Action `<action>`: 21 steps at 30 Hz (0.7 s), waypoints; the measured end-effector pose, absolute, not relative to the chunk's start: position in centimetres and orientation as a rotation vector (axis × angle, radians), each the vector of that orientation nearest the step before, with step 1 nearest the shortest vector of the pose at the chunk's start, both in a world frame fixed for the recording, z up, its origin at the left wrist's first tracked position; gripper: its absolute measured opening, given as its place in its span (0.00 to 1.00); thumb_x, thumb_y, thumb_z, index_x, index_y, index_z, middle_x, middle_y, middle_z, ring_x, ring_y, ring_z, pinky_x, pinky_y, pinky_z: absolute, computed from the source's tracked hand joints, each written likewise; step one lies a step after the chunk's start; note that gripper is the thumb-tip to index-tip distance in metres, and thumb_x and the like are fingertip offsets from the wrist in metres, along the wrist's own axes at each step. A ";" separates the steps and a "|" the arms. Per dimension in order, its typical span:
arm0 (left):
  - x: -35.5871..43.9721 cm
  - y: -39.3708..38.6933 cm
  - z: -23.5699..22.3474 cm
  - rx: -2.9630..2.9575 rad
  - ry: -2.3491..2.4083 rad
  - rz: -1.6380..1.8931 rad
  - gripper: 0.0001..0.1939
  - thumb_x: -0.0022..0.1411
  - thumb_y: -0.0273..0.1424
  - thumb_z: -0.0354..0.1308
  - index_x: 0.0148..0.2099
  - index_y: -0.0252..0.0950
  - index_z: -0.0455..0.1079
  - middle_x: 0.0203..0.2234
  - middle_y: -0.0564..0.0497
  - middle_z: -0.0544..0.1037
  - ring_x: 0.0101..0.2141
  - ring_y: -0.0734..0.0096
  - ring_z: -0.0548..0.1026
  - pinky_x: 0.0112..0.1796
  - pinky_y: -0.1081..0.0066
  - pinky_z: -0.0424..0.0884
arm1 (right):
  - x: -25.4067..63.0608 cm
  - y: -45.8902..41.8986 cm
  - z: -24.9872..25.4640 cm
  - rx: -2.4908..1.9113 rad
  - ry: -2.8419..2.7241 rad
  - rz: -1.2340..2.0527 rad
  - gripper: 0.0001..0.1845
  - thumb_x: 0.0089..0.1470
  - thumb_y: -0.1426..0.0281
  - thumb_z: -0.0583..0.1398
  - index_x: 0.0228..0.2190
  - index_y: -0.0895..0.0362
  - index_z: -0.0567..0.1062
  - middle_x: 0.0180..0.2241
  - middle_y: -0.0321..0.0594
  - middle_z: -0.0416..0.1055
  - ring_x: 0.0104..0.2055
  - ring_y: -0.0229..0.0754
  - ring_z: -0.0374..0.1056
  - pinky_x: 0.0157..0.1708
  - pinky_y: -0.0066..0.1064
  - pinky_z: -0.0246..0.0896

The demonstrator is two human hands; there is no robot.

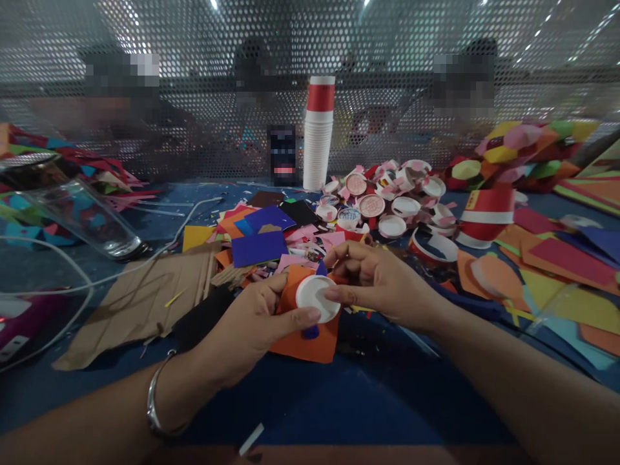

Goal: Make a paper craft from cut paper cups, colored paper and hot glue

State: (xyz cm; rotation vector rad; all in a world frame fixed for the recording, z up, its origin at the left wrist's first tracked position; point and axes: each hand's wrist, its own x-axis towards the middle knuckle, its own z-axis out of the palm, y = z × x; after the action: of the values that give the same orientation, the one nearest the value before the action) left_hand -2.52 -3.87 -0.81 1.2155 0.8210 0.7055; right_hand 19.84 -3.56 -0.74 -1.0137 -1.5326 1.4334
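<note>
A round white cup bottom [316,298] with a low rim is held between both hands, above the blue table. My left hand [264,316] is closed, its thumb on the disc's lower left edge and its other fingers hidden behind. My right hand [375,278] pinches the right edge, thumb on the white face. Dark blue paper bits [310,332] show at the disc's lower and upper edges. An orange sheet [320,342] is behind the disc; whether the left fingers also grip it, I cannot tell.
A tall stack of paper cups [317,148] stands by the perforated screen [194,116]. Cut cup bottoms [372,205] are heaped right of centre. Coloured paper sheets [260,248], a cardboard piece [145,290], a glass tumbler [97,216] and a white cable [92,284] lie around. People are beyond the screen.
</note>
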 end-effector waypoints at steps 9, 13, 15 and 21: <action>-2.7 -3.8 -0.9 1.210 0.790 0.712 0.16 0.59 0.32 0.74 0.49 0.39 0.79 0.41 0.51 0.84 0.40 0.71 0.79 0.42 0.73 0.76 | 19.8 -3.6 -0.8 -0.996 -1.542 1.376 0.23 0.48 0.63 0.76 0.41 0.54 0.74 0.35 0.34 0.72 0.36 0.38 0.69 0.36 0.30 0.67; -2.7 -3.6 -1.0 1.238 0.814 0.711 0.17 0.59 0.34 0.74 0.49 0.39 0.79 0.41 0.51 0.85 0.40 0.71 0.79 0.43 0.72 0.75 | 19.8 -3.6 -0.6 -1.008 -1.589 1.321 0.21 0.49 0.64 0.75 0.41 0.54 0.74 0.35 0.34 0.72 0.36 0.38 0.68 0.36 0.29 0.65; -2.7 -3.5 -1.1 1.248 0.832 0.718 0.17 0.58 0.35 0.75 0.48 0.39 0.79 0.41 0.51 0.85 0.40 0.71 0.79 0.44 0.72 0.74 | 19.8 -3.6 -0.6 -1.021 -1.611 1.292 0.21 0.49 0.63 0.75 0.41 0.54 0.74 0.36 0.35 0.72 0.38 0.38 0.69 0.38 0.30 0.66; -2.6 -3.6 -0.6 1.249 0.868 0.697 0.16 0.57 0.36 0.76 0.47 0.39 0.80 0.41 0.50 0.85 0.41 0.68 0.79 0.45 0.70 0.74 | 19.6 -3.5 -0.8 -1.013 -1.604 1.313 0.22 0.51 0.59 0.74 0.41 0.55 0.73 0.35 0.36 0.73 0.36 0.38 0.69 0.37 0.31 0.67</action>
State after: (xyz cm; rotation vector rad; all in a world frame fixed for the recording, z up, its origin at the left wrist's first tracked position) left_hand -2.64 -3.59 -0.62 1.2493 0.8682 0.6975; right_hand 19.60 -3.54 -0.78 -1.0128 -1.6036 1.3130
